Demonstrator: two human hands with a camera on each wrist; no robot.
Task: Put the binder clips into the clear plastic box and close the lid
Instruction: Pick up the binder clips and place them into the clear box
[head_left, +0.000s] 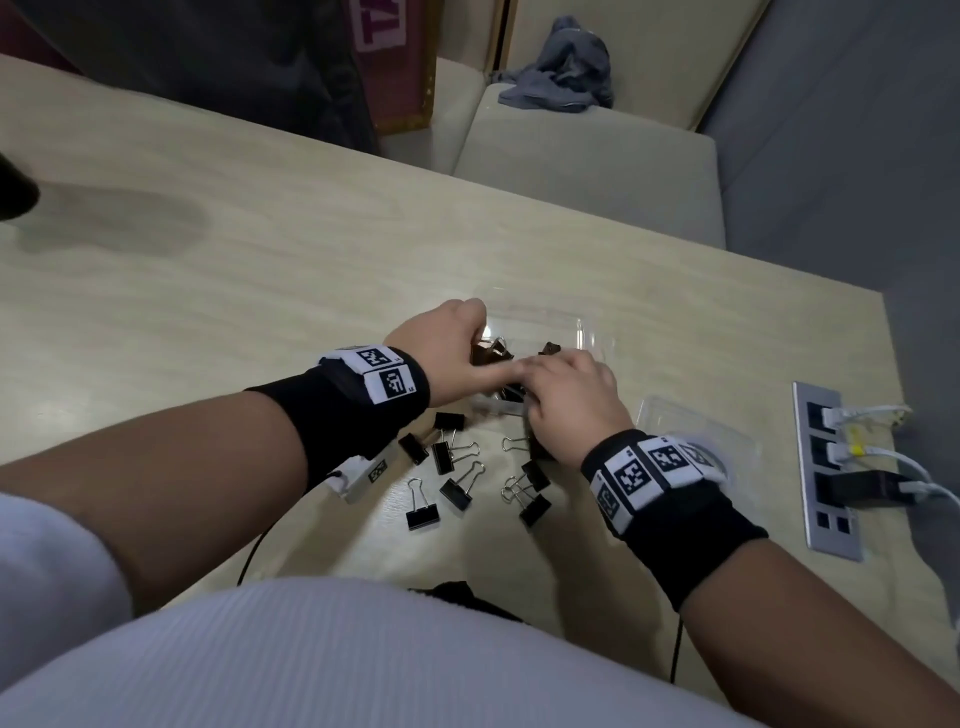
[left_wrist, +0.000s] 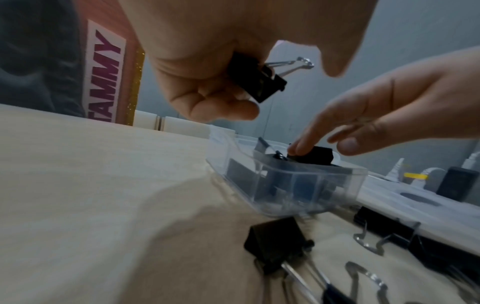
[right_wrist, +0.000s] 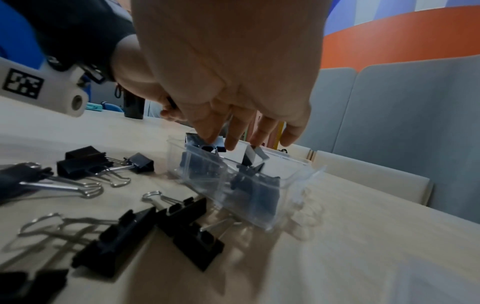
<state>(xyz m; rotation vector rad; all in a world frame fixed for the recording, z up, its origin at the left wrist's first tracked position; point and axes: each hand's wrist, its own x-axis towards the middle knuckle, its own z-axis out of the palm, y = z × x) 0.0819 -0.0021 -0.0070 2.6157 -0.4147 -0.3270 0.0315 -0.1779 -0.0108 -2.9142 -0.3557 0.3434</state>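
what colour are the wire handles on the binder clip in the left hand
Silver metal, on a black binder clip gripped in the left hand; clearest in the left wrist view.

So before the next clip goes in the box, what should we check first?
1. Left hand grips a binder clip: ok.
2. Clear plastic box open on top: ok.
3. Right hand out of the way: not ok, its fingers press on a clip inside.
4. Room left in the box: cannot tell.
5. All clips in: not ok, loose clips lie on the table.
6. Lid nearby: ok, beside the right wrist.
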